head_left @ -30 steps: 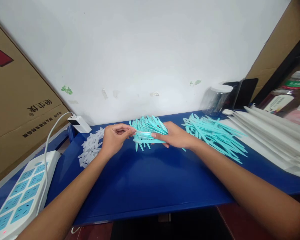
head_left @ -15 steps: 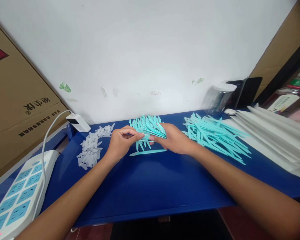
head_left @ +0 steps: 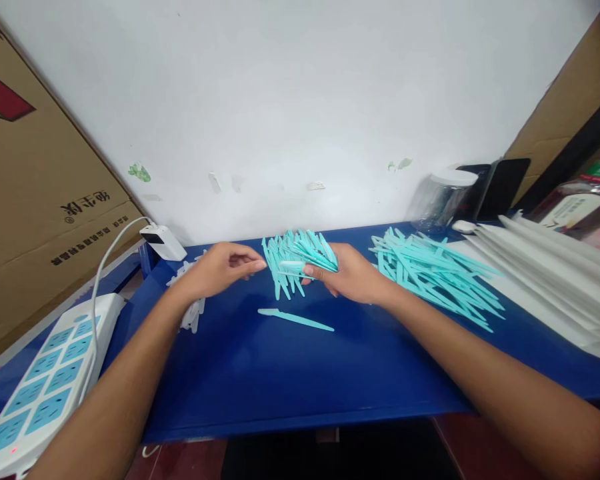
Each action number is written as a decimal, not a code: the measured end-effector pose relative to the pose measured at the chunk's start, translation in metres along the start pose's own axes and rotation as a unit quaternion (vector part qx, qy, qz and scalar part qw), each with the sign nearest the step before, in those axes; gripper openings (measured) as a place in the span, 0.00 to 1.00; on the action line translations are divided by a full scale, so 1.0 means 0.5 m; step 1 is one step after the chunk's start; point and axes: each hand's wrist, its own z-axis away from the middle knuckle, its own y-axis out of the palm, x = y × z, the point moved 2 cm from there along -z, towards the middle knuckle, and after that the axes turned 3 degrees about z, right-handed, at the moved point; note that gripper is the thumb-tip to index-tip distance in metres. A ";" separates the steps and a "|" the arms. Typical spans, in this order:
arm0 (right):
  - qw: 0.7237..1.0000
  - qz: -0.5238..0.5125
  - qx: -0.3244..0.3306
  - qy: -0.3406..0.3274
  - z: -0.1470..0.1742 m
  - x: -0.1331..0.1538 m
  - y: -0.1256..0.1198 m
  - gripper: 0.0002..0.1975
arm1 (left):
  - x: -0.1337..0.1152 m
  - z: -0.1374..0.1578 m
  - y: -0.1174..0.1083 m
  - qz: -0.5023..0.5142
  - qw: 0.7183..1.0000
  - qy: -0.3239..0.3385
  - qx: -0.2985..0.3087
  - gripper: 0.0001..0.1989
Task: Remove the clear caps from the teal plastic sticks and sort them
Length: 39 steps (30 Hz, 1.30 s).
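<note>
Head: turquoise stick [head_left: 300,320] well inside table edge [head_left: 305,423]

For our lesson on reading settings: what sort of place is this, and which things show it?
Probably a makeshift work corner, at home or in a small workshop: a blue table against a white wall, heaps of turquoise pieces on it, and a power strip at the picture's left.

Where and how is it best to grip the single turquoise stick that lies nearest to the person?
Probably pinch the stick across its narrow width, near the middle, coming from above and the near side. It is long, slim and lies flat, while the right hand and middle turquoise pile are on its far side.
</note>
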 end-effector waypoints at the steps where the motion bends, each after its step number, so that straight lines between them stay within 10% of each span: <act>1: 1.000 0.003 -0.002 0.003 0.000 0.000 -0.003 0.15 | 0.020 0.004 -0.032 -0.064 0.998 -0.015 0.009 0.17; 6: 1.000 0.012 -0.008 0.021 -0.004 -0.009 -0.010 0.15 | 0.123 0.009 -0.132 -0.235 0.968 -0.069 -0.059 0.16; 16: 0.999 0.010 -0.012 0.030 -0.007 -0.016 -0.016 0.14 | 0.185 -0.005 -0.109 -0.216 0.963 -0.162 -0.006 0.14; 30: 0.993 -0.088 0.066 0.040 -0.002 -0.004 -0.015 0.21 | -0.009 -0.008 0.008 0.105 0.992 0.033 -0.061 0.20; 39: 0.989 -0.095 0.104 0.044 0.002 0.012 -0.018 0.23 | -0.030 -0.006 0.045 0.181 0.975 0.036 -0.123 0.19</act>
